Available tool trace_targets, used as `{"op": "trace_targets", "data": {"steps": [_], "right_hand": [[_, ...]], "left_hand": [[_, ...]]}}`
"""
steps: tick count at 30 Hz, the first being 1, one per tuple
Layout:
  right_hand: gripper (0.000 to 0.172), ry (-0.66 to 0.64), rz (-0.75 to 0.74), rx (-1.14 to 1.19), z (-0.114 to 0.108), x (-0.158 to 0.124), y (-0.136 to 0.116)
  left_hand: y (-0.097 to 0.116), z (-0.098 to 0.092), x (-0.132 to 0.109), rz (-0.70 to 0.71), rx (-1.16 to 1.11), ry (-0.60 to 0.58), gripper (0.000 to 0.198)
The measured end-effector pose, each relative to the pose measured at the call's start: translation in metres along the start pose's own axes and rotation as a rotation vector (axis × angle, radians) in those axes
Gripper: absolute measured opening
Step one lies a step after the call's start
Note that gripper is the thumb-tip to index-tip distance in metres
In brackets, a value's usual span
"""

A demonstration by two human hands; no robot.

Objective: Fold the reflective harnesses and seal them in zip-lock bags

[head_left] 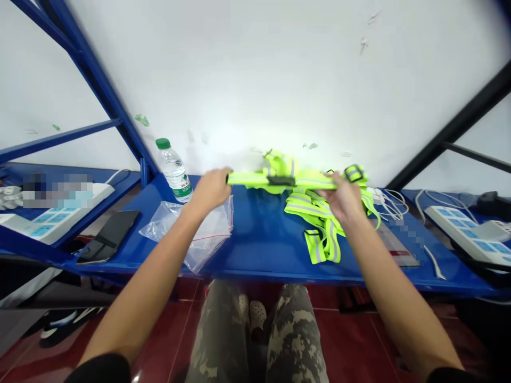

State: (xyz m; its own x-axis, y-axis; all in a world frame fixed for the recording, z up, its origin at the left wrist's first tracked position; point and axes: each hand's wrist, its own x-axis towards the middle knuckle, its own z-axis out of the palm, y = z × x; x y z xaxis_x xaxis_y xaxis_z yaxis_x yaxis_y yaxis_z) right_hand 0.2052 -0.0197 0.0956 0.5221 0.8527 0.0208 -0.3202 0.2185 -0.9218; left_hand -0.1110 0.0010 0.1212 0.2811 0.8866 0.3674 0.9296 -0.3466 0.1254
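Observation:
A neon-yellow reflective strap [249,178] with a grey stripe is stretched level between my two hands above the blue table. My left hand [213,187] is closed around its left end, where a small dark piece shows. My right hand [342,198] grips the strap farther right, near a black buckle [353,173]. A black piece [281,181] sits midway along the strap. Below and behind it lies a heap of more neon straps [319,213], one with a black buckle [313,234]. How the held strap joins the heap is hidden.
Left of the straps are clear plastic bags [207,234], a water bottle [174,170] with a green cap and a dark phone [109,236]. On the right lie white cables [393,205] and a flat packet [399,247]. A white wall rises behind the blue table [255,250].

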Motion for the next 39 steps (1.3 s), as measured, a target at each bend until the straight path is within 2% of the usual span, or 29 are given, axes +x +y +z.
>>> {"op": "trace_targets", "data": {"steps": [2,5,8,10,11,12,14,16,18,21,23,26,28,31,35,39], "right_hand": [[0.013,0.027,0.158,-0.095,-0.018,-0.017,0.033],[0.015,0.004,0.269,-0.169,-0.029,-0.033,0.063],[0.009,0.016,0.266,-0.147,-0.031,-0.039,0.072],[0.008,0.024,0.257,-0.150,-0.032,-0.040,0.073],[0.010,0.017,0.252,-0.162,-0.034,-0.040,0.073],[0.012,0.006,0.247,-0.179,-0.037,-0.040,0.073],[0.021,-0.033,0.233,-0.221,-0.044,-0.040,0.074],[0.031,-0.081,0.215,-0.280,-0.053,-0.041,0.075],[0.037,-0.120,0.163,-0.371,-0.061,-0.042,0.076],[0.031,-0.180,-0.055,-0.694,-0.064,-0.046,0.075],[0.027,-0.209,-0.268,-0.993,-0.057,-0.053,0.073],[0.048,-0.242,-0.508,-1.353,-0.035,-0.070,0.071],[0.057,-0.284,-0.555,-1.519,-0.018,-0.083,0.072],[0.057,-0.378,-0.586,-1.653,0.000,-0.096,0.076],[0.055,-0.481,-0.737,-1.644,-0.001,-0.098,0.085],[0.041,-0.545,-0.917,-1.575,-0.015,-0.094,0.093]], "left_hand": [[0.000,0.028,-0.021,0.015,0.084,-0.337,0.040],[0.014,0.048,-0.037,0.087,0.079,-0.512,0.040],[0.046,0.050,-0.043,0.128,0.063,-0.580,0.066],[0.069,0.051,-0.048,0.143,0.083,-0.473,0.075],[0.078,0.054,-0.051,0.162,0.091,-0.389,0.073],[0.086,0.058,-0.055,0.199,0.088,-0.325,0.067],[0.094,0.070,-0.062,0.298,0.043,-0.281,0.050],[0.092,0.082,-0.066,0.369,-0.011,-0.300,0.034],[0.086,0.091,-0.069,0.379,-0.033,-0.291,0.026],[0.076,0.094,-0.071,0.354,-0.052,-0.241,0.021],[0.076,0.093,-0.074,0.313,-0.113,-0.215,0.019],[0.086,0.090,-0.078,0.149,-0.379,-0.141,0.030],[0.095,0.090,-0.080,-0.008,-0.620,-0.101,0.043],[0.104,0.092,-0.078,-0.198,-0.810,-0.083,0.049],[0.100,0.094,-0.077,-0.286,-0.703,0.010,0.035],[0.093,0.095,-0.082,-0.286,-0.409,0.066,0.032]]}}
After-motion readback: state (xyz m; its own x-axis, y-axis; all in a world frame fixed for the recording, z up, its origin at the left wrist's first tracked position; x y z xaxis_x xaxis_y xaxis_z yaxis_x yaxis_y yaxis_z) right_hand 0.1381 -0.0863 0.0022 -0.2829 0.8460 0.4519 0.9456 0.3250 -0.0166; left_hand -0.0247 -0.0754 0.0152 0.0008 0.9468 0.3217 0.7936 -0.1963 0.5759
